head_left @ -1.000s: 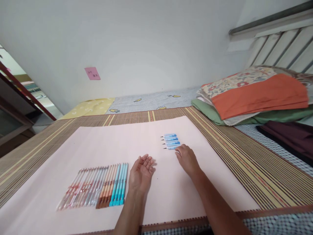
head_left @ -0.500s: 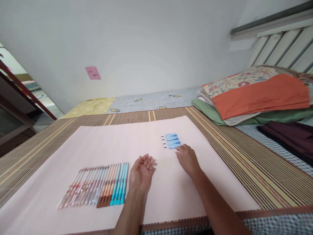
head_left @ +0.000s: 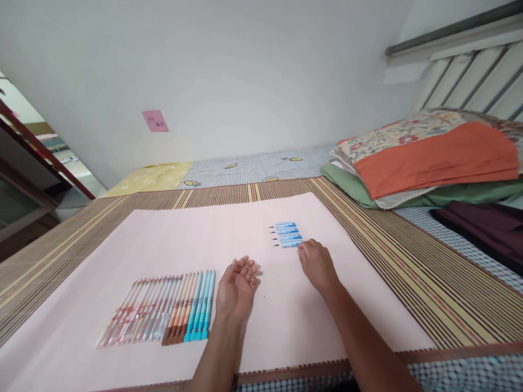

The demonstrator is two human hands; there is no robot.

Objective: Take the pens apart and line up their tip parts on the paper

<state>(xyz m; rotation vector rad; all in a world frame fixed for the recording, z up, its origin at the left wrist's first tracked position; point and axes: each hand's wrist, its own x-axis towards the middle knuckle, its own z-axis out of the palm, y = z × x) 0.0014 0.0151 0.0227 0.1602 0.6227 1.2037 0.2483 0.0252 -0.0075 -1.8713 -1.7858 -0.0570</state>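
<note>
blue pens | tips left, long axes crosswise | hands: left hand loosely open, right hand narrow, grip unclear

left hand upturned and loosely cupped, right hand palm down and curled inward

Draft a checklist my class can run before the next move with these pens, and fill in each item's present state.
1. Left hand free: ok; palm up, fingers loosely curled, nothing in it.
2. Right hand touching the short blue-and-white pens with dark tips: cannot tell; its fingertips are at the nearest one's right end.
3. Short pens' tips facing one way: ok; all point left.
4. Long turquoise pens beside the long peach-and-brown pens: ok.
5. Long translucent pens countable: cannot tell; too blurred.
6. Large pale pink sheet under every pen: ok.
</note>
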